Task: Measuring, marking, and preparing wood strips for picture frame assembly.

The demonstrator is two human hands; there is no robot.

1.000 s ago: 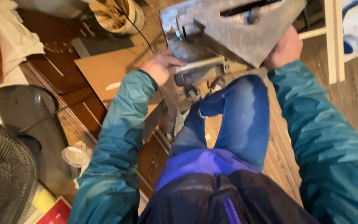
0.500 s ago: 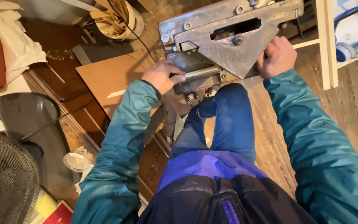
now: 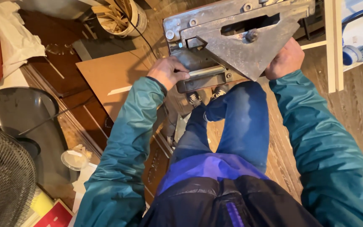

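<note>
I look down past my blue trousers and teal sleeves at a heavy grey metal machine (image 3: 236, 38) with a triangular plate and bolts, held up in front of me. My left hand (image 3: 169, 72) grips a bar on its lower left side, fingers curled over it. My right hand (image 3: 286, 59) clasps the lower right edge of the triangular plate. One knee (image 3: 240, 109) is raised under the machine. My shoes (image 3: 196, 98) show on the wooden floor below.
A brown board (image 3: 110, 80) lies on the floor at the left. A bucket of wood scraps (image 3: 120, 17) stands at the top. A black fan grille (image 3: 3, 180), a dark bin (image 3: 22, 113) and a white frame post (image 3: 332, 46) are close by.
The machine has tilted and come lower in view, closer to my knee. My left hand has settled on the bar and both hands keep hold.
</note>
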